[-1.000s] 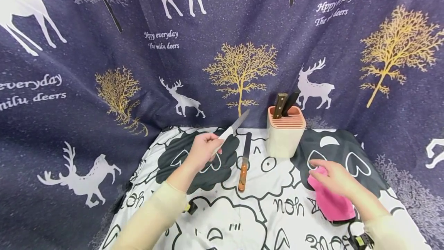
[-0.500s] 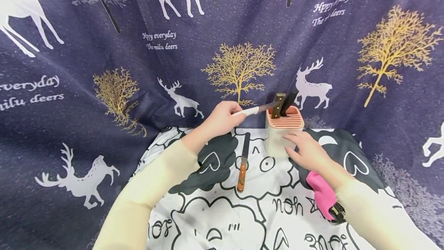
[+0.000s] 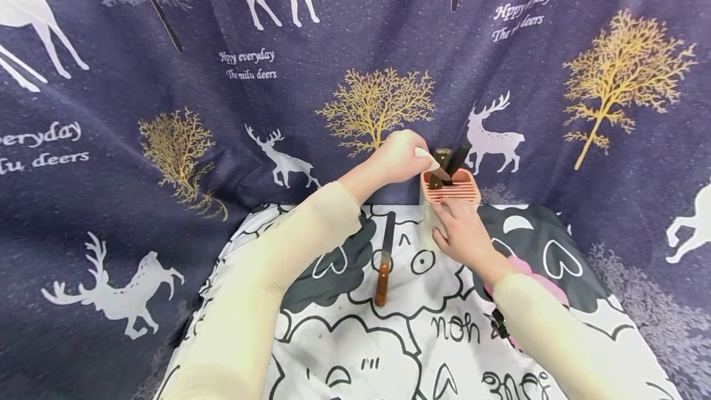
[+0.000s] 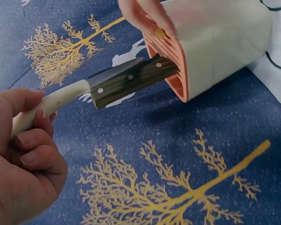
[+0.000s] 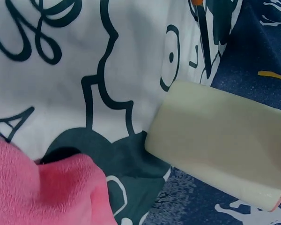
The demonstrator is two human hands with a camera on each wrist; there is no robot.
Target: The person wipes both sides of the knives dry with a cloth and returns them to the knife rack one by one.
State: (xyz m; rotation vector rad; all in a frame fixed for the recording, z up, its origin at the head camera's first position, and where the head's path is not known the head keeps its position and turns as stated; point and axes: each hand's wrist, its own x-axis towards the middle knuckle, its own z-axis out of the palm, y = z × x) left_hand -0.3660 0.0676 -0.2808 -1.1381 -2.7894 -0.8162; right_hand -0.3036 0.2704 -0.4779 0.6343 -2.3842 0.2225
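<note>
My left hand (image 3: 402, 156) grips a white-handled knife (image 4: 61, 99), its blade slanting down over the top of the knife block (image 3: 430, 227). In the left wrist view the blade passes beside the dark wooden handle (image 4: 131, 82) of a knife standing in the block. A black-handled knife (image 3: 457, 159) also stands there. The block is cream with a slotted pink top. My right hand (image 3: 463, 236) touches its front rim, fingers extended. Whether the white knife's tip has entered a slot cannot be seen clearly.
A knife with an orange-brown wooden handle (image 3: 383, 279) lies on the patterned cloth, left of the block. Pink fabric (image 5: 51, 183) lies to the right, partly under my right forearm. A dark blue curtain (image 3: 311, 97) hangs just behind the block.
My left hand has carried the white-handled knife up and right to the block, turning its blade downward. My right hand has moved from beside the pink fabric to the block's front rim.
</note>
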